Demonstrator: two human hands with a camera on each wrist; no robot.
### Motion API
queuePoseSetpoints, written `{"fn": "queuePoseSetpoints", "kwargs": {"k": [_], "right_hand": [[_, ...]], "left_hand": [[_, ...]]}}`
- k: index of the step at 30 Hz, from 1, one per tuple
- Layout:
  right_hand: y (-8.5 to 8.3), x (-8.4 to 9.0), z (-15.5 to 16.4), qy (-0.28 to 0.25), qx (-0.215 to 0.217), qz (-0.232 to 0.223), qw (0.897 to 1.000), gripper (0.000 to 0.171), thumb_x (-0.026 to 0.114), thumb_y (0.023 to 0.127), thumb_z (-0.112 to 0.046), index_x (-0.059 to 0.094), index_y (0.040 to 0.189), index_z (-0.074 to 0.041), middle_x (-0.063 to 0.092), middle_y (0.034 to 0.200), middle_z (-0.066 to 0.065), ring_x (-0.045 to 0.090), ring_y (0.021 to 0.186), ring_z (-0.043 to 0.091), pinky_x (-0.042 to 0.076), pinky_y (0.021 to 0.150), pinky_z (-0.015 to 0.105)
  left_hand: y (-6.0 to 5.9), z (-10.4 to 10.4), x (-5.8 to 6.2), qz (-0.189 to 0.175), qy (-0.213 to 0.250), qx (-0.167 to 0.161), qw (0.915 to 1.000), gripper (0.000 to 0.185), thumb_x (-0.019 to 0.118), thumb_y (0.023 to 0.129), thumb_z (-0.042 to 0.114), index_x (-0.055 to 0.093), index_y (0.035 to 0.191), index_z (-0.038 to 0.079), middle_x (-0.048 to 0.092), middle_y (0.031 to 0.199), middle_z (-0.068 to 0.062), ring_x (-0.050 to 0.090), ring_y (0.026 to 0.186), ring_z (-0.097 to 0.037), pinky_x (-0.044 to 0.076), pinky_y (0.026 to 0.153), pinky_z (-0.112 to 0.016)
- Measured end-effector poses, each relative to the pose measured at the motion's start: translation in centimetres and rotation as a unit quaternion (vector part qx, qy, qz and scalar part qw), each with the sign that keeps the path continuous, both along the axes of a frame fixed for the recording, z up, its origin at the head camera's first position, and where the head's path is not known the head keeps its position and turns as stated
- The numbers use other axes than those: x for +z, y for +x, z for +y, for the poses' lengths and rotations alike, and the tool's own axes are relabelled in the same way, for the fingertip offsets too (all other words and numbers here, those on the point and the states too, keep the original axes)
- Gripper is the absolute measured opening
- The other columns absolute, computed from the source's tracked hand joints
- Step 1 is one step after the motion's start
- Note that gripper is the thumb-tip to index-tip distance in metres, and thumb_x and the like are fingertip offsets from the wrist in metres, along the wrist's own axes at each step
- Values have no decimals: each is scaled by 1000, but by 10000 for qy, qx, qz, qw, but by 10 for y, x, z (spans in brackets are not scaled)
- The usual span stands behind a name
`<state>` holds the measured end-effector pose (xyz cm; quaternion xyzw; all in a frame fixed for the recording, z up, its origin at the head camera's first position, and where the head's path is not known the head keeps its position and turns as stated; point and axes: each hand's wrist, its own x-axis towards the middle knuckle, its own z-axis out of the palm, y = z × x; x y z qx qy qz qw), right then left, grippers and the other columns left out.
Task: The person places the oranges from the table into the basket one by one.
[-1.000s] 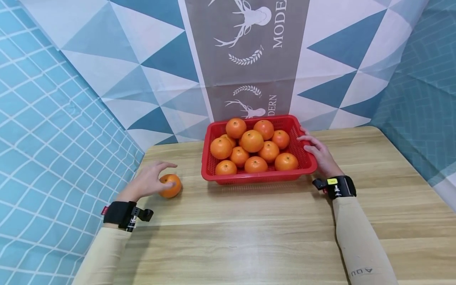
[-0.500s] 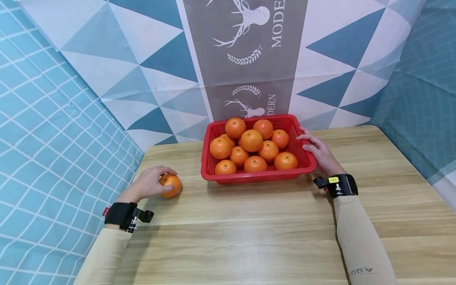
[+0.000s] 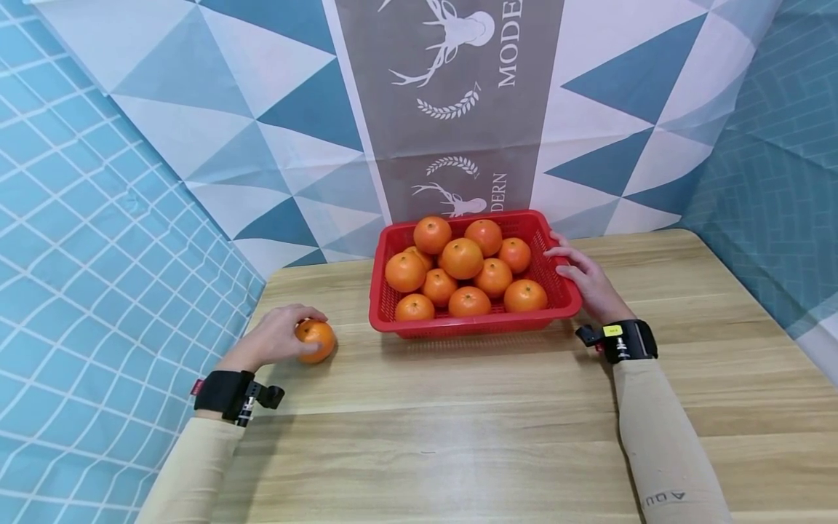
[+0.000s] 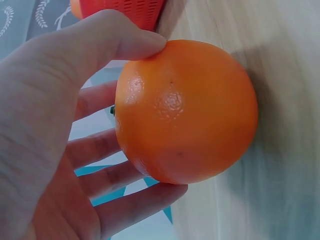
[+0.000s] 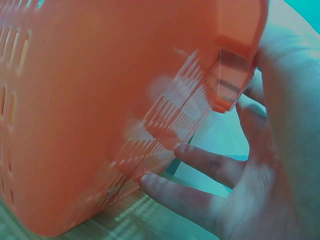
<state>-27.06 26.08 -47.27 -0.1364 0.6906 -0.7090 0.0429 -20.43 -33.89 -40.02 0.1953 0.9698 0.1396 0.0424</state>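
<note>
While the left hand [image 3: 275, 338] is curling its thumb and fingers [image 4: 125, 192] around a single orange [image 3: 315, 340], that fruit is sitting on the wooden table [image 3: 458, 429], near the table's left edge and well apart from the red plastic basket [image 3: 474, 324]. Seen from the left wrist, the thumb is pressing on the orange's top while the fingers are wrapping its far side, so the hand is clamping the fruit. The right hand [image 3: 585, 279] is resting against the basket's right wall, its fingers [image 5: 200, 162] touching the slotted side under the rim; whether they are truly gripping it cannot be told. Ten oranges [image 3: 461, 258] are lying piled inside the basket, which is standing at the table's far edge against a patterned blue and white backdrop [image 3: 262, 109].
</note>
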Motion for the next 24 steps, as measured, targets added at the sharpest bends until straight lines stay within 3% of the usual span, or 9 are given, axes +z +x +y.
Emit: {"fn": "queuePoseSetpoints", "kwargs": {"k": [5, 11, 18, 24], "right_hand": [[1, 0, -1, -87, 44, 23, 9999, 40, 56, 116, -16, 57, 155, -6, 9, 194, -3, 4, 179, 43, 65, 97, 17], [1, -1, -1, -256, 145, 109, 9995, 38, 55, 116, -15, 58, 153, -5, 9, 194, -1, 4, 178, 45, 65, 98, 18], [1, -1, -1, -190, 131, 122, 9997, 38, 55, 117, -15, 58, 153, -4, 9, 194, 1, 3, 178, 45, 65, 98, 18], [2, 1, 1, -130, 148, 46, 9998, 42, 57, 117, -17, 55, 157, -4, 6, 194, 1, 0, 179, 42, 65, 97, 17]], "left_hand": [[-3, 4, 9, 181, 144, -94, 9997, 45, 86, 88, 19, 79, 130, 4, 80, 131, -23, 71, 107, -35, 59, 89, -43], [-4, 7, 32, 449, 321, -298, 9980, 44, 85, 90, 13, 77, 131, 1, 80, 128, -25, 74, 106, -38, 61, 91, -52], [-10, 15, 48, 657, 221, -159, 9975, 47, 84, 93, 17, 76, 137, 3, 77, 134, -26, 69, 113, -41, 59, 88, -48], [-14, 30, 58, 840, 362, -96, 9958, 44, 80, 94, 18, 77, 135, 5, 76, 131, -24, 69, 108, -38, 59, 89, -51]]}}
